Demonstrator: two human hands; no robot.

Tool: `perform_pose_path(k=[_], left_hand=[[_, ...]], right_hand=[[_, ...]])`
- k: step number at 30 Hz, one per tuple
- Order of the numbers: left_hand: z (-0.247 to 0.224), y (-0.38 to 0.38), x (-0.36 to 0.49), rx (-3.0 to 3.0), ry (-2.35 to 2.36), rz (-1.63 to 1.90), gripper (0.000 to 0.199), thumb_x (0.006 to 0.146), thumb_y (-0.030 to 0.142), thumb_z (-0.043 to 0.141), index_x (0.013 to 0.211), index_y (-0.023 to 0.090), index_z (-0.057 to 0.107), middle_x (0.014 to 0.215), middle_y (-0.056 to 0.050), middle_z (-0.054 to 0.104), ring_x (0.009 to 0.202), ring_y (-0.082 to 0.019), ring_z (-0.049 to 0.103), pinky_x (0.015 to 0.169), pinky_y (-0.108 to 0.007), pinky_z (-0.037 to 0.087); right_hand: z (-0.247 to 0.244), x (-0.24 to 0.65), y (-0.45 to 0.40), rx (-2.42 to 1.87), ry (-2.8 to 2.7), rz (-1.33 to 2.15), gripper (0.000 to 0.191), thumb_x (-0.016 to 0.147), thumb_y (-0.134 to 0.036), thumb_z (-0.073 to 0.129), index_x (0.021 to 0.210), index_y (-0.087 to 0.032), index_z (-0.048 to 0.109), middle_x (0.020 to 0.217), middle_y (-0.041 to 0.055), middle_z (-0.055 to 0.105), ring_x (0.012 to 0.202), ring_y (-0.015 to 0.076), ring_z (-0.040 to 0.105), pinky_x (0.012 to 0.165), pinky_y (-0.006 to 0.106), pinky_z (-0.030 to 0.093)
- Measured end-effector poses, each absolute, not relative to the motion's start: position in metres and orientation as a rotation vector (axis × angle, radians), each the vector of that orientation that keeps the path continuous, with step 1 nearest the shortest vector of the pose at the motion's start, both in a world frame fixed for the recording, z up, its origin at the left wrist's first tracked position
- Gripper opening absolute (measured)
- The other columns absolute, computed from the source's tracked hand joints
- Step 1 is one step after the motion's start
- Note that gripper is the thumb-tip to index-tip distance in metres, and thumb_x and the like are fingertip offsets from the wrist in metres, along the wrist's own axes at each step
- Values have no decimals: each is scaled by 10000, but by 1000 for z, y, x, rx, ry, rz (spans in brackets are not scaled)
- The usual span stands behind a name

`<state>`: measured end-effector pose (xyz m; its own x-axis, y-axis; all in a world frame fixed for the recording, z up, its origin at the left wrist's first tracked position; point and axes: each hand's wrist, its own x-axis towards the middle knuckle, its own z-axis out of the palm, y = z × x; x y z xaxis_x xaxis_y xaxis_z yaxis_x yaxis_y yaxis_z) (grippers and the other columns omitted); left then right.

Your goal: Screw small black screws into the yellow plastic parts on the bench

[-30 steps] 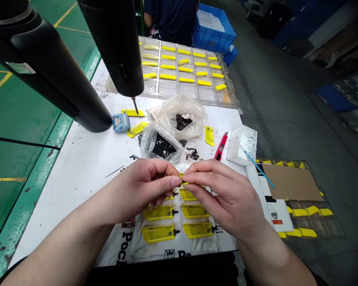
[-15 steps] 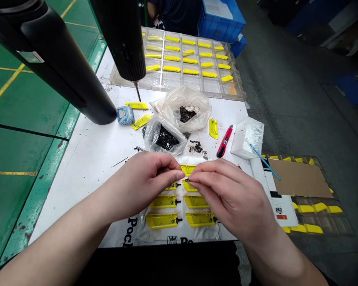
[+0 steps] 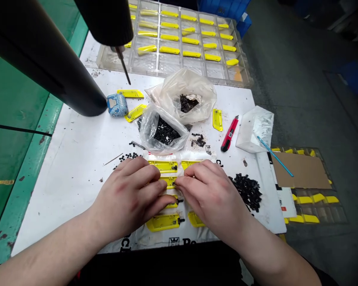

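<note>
My left hand [image 3: 134, 194] is curled over the left column of yellow plastic parts, its fingertips holding the second-row yellow part [image 3: 170, 182]. Its thumb lies lower, across the part beneath. My right hand [image 3: 211, 198] is closed in a pinch at that part's right end, where a small black clip [image 3: 174, 183] shows at the fingertips. A yellow part [image 3: 164, 166] lies just above, also with a black piece at its end. The lowest left yellow part [image 3: 164, 222] has a black clip sticking out to the right. My right hand hides much of the right column.
A black screwdriver bit [image 3: 124, 65] hangs over the table beside a dark cylinder [image 3: 53, 59]. Ahead are bags of small black pieces [image 3: 164, 131] and brown bits [image 3: 193, 91]. A red cutter [image 3: 229, 134], black clip pile [image 3: 247, 192] and divided tray [image 3: 179, 65] lie around.
My hands have come down from above the parts. The left fingers now rest on a left-column part, and the right hand has shifted left to its end. The view has tilted down.
</note>
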<state>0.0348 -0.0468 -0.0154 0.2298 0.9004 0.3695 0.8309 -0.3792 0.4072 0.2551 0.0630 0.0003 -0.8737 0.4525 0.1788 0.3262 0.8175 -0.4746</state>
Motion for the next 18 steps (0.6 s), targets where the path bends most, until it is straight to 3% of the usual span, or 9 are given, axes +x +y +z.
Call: perform_pose_path(k=[18], left_hand=[[-21,-46,36,2315,1689,770,278,1084,389,688,924,192,804,842,-45,656,828,-219,551,768,-404,473]], right_hand=[[-3,254,63,-604,-2758,635,168,1111,-142,639,1075,-140,804,1039,69,676,987,252,591,916,423,479]])
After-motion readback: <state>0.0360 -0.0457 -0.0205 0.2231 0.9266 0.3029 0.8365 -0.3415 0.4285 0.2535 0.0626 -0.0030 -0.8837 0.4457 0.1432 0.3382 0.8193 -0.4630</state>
